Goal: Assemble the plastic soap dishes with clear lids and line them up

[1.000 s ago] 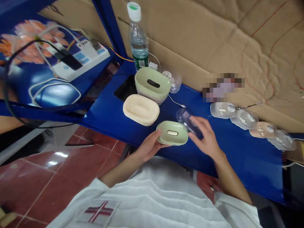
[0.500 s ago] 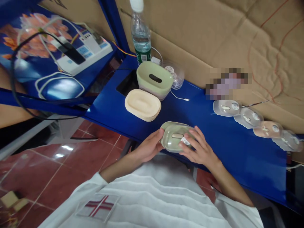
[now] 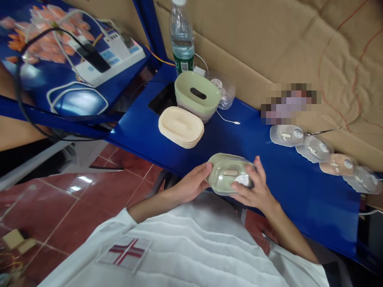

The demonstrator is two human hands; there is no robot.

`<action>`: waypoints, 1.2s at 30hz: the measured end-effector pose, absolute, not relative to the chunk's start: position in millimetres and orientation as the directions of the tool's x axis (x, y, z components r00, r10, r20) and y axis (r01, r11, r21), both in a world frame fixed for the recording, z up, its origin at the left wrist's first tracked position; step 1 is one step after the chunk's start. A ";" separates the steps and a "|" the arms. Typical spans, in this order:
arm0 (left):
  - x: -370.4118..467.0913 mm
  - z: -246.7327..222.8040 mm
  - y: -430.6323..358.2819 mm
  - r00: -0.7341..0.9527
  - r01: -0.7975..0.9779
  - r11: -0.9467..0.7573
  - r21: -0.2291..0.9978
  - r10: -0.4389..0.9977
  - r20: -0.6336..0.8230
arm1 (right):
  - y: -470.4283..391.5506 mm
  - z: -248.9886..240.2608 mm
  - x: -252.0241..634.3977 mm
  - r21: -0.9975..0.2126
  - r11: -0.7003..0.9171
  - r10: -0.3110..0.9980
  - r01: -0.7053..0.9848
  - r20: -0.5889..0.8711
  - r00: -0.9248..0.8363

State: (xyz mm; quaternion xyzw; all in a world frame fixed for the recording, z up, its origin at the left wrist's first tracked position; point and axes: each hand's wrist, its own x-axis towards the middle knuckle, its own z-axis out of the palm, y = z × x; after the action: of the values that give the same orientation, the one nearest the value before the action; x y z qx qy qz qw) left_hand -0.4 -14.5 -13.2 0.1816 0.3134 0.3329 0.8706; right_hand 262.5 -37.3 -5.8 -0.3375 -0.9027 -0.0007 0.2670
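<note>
Over the front edge of the blue table, a green oval dish (image 3: 221, 181) with a clear cover and a round white label sits between my two hands. My left hand (image 3: 193, 182) grips its left end, thumb on the rim. My right hand (image 3: 255, 185) holds the right end, fingers over the cover beside the label. Beyond them lies a stack of cream oval trays (image 3: 181, 126). Behind it, a green tub (image 3: 197, 85) with a dark slot in its bottom stands upright.
A water bottle (image 3: 182, 44) stands behind the tub. Several covered dishes (image 3: 312, 148) line the back right. At the left are a power strip (image 3: 104, 59), looped cables and orange packets (image 3: 54, 32). A white cable (image 3: 229, 120) lies mid-table.
The green dish has shifted slightly right with both hands. Its label now shows as a round one facing up, and my right fingers have moved on the cover. The view has shifted a little.
</note>
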 end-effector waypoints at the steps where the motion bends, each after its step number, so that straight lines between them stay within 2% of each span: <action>1: 0.5 -15.3 -13.4 0.586 -0.465 0.716 0.521 0.690 -0.425 | -37.1 -7.6 262.5 -0.222 0.754 0.637 0.618 0.472 -0.609; 5: 6.7 -22.9 -9.8 0.629 -0.423 0.738 0.526 0.657 -0.415 | -40.2 -16.6 268.1 -0.338 0.682 0.729 0.648 0.387 -0.565; 8: -2.9 -20.6 -13.5 0.590 -0.333 0.627 0.705 0.721 -0.362 | -54.8 -28.8 286.5 -0.348 0.575 0.812 0.741 0.358 -0.461; 10: -22.7 -16.0 -16.6 0.455 -0.194 0.397 0.897 0.846 -0.276 | -70.6 -37.7 309.2 -0.326 0.464 0.869 0.824 0.346 -0.353; 11: -35.9 -13.9 -16.7 0.353 -0.077 0.222 0.972 0.918 -0.181 | -79.1 -41.5 323.3 -0.314 0.408 0.891 0.857 0.340 -0.299; 12: -50.3 -12.3 -14.9 0.240 0.070 0.000 0.998 0.971 -0.017 | -87.0 -44.7 338.6 -0.299 0.355 0.908 0.886 0.334 -0.251; 13: -64.8 -11.5 -11.0 0.141 0.234 -0.213 0.949 0.973 0.183 | -93.5 -47.0 354.3 -0.275 0.304 0.921 0.912 0.330 -0.207; 14: -78.6 -11.6 -4.9 0.079 0.405 -0.357 0.842 0.931 0.357 | -98.0 -48.4 369.4 -0.242 0.254 0.930 0.936 0.327 -0.168; 15: -90.9 -12.4 2.8 0.080 0.554 -0.427 0.715 0.882 0.465 | -99.9 -49.0 383.1 -0.202 0.205 0.936 0.958 0.327 -0.131; 17: -108.5 -15.8 20.3 0.139 0.740 -0.426 0.521 0.854 0.502 | -94.9 -47.7 401.9 -0.113 0.103 0.941 0.988 0.332 -0.060; 19: -116.6 -20.2 34.6 0.218 0.814 -0.401 0.419 0.882 0.418 | -79.5 -44.2 403.6 -0.057 0.024 0.934 0.998 0.358 -0.002; 22: -115.3 -25.2 40.5 0.321 0.827 -0.422 0.372 0.897 0.306 | -48.7 -37.5 367.6 -0.096 0.061 0.907 0.993 0.420 -0.015; 24: -108.4 -26.5 35.5 0.357 0.806 -0.454 0.379 0.884 0.301 | -31.9 -34.2 323.6 -0.168 0.241 0.896 0.956 0.416 -0.152; 26: -97.7 -26.8 27.5 0.378 0.760 -0.495 0.421 0.864 0.334 | -21.1 -33.1 276.6 -0.210 0.462 0.855 0.862 0.363 -0.370; 29: -76.4 -27.7 15.5 0.434 0.631 -0.531 0.566 0.846 0.311 | -11.4 -34.7 227.5 -0.224 0.650 0.752 0.726 0.328 -0.572; 32: -54.6 -30.7 2.4 0.423 0.504 -0.426 0.752 0.880 0.215 | -4.5 -34.6 220.5 -0.257 0.668 0.727 0.699 0.425 -0.539; 36: -32.1 -34.9 -22.2 0.134 0.242 -0.240 0.940 0.968 0.213 | -11.7 -23.9 244.0 -0.342 0.605 0.738 0.720 0.579 -0.345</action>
State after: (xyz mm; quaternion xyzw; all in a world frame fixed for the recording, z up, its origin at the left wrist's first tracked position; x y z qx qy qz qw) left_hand -32.1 -22.2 -34.9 0.6403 0.4723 0.4582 0.3963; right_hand 244.0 -11.7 -23.9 -0.4445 -0.8200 0.0131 0.3603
